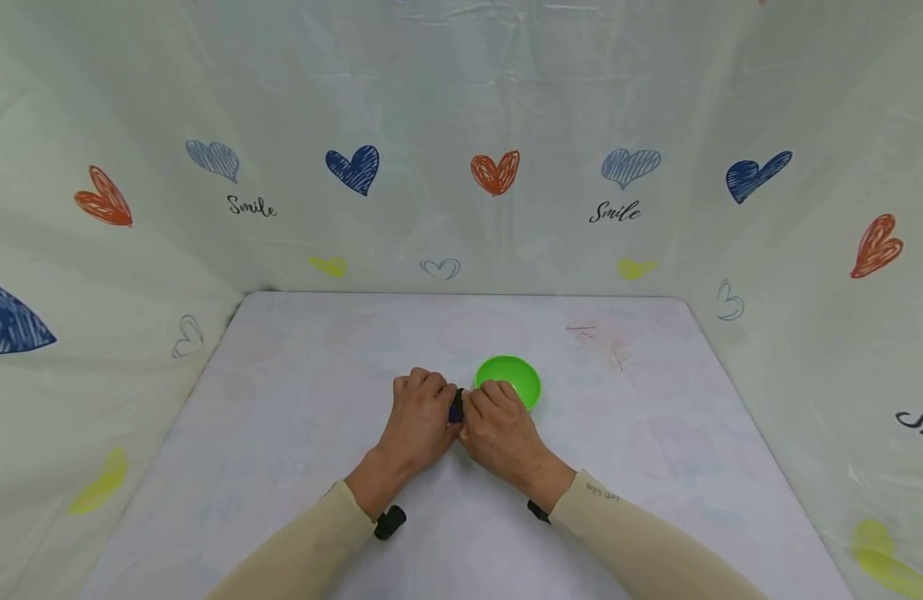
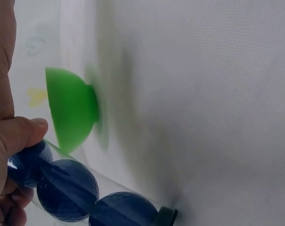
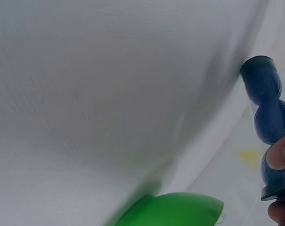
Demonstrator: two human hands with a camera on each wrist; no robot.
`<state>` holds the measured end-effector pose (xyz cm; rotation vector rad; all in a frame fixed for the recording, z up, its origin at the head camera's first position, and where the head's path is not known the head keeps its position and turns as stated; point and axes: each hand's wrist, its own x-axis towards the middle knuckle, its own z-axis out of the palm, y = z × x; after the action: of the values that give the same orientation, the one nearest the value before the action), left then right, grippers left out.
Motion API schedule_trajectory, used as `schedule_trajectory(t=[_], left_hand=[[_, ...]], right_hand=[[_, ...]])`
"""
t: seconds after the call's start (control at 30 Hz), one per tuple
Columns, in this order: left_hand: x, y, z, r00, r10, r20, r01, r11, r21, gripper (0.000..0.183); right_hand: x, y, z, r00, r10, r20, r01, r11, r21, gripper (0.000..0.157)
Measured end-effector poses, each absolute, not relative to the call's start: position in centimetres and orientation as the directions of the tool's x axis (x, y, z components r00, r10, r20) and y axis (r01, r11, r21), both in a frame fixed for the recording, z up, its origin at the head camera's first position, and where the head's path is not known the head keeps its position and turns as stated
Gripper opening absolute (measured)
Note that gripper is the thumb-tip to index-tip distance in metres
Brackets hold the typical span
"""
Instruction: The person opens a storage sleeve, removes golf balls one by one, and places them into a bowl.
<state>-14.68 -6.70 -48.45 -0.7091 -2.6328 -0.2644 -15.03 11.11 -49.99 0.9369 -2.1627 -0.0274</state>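
Since the white table (image 1: 303, 375) is flat, anything round spilled on it could roll away; a slackened grip or a sudden jerk would be the likely cause. The left hand (image 1: 422, 418) and, at its three o'clock, the right hand (image 1: 502, 430) have fingers curled in a shared grip. At the right hand's twelve o'clock stands a green bowl (image 2: 70, 109), upright, its inside partly hidden; a slip could knock it. Between the hands, gripped by both, a clear tube (image 2: 92, 197) holds three dark blue balls (image 2: 67, 189) in line above a dark end cap (image 2: 166, 216).
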Motion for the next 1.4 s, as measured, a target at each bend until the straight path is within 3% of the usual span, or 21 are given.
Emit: schedule_trajectory(t=[0.13, 0.37, 0.67, 1.1, 1.4], left_hand=[[-14.63, -6.95, -48.36, -0.806, 0.431, 0.405, 0.51, 0.854, 0.107, 0.046], [-14.93, -7.47, -47.9, -0.815, 0.449, 0.368, 0.519, 0.847, 0.116, 0.049], [-14.79, -7.11, -47.8, -0.809, 0.483, 0.335, 0.549, 0.825, 0.137, 0.049], [-14.96, -7.03, -47.65, -0.838, 0.468, 0.283, 0.521, 0.839, 0.155, 0.051], [-15.38, -7.56, -48.14, -0.83, 0.429, 0.356, 0.492, 0.864, 0.107, 0.052]], right_hand=[[-15.09, 11.23, -50.12, -0.451, -0.626, 0.635, -0.622, 0.732, 0.279, 0.033], [-15.37, 11.81, -50.15, -0.535, -0.594, 0.601, -0.621, 0.759, 0.197, 0.047], [-15.58, 11.91, -50.11, -0.494, -0.665, 0.56, -0.652, 0.71, 0.268, 0.043], [-15.32, 11.59, -49.82, -0.534, -0.674, 0.511, -0.636, 0.718, 0.282, 0.044], [-15.29, 11.51, -49.8, -0.608, -0.57, 0.553, -0.628, 0.771, 0.106, 0.047]])
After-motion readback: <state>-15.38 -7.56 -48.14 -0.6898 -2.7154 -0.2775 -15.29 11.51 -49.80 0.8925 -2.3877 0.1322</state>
